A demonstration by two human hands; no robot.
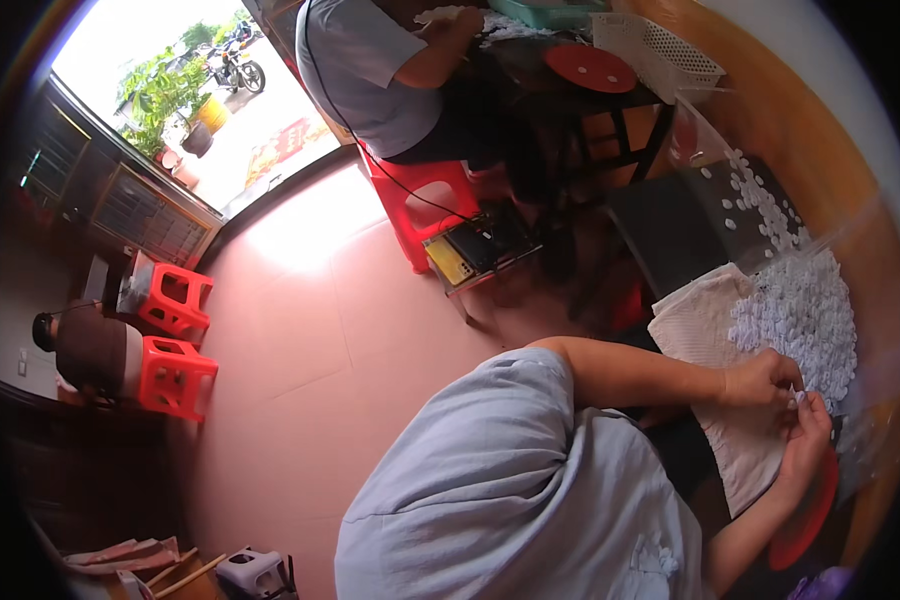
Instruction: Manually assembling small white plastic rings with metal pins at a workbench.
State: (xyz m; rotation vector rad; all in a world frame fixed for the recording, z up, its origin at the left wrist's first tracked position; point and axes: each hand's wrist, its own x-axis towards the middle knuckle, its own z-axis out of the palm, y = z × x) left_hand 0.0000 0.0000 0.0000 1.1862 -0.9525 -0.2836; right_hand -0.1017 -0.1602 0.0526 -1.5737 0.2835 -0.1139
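Both of my hands meet at the right side of the head view, over the near edge of a heap of small white flower-like pieces. My left hand is closed, its fingertips pinched together. Against it, my right hand pinches too, and a small white piece shows between the fingertips of both. Its exact form is too small to make out. A folded pale pink towel lies under my left wrist and beside the heap. More loose white pieces are scattered beyond the heap on the dark tabletop.
A clear plastic sheet lies around the heap. A red disc sits by my right forearm. Across from me a seated person works at a table with a red round mat and white basket. Red stools stand left.
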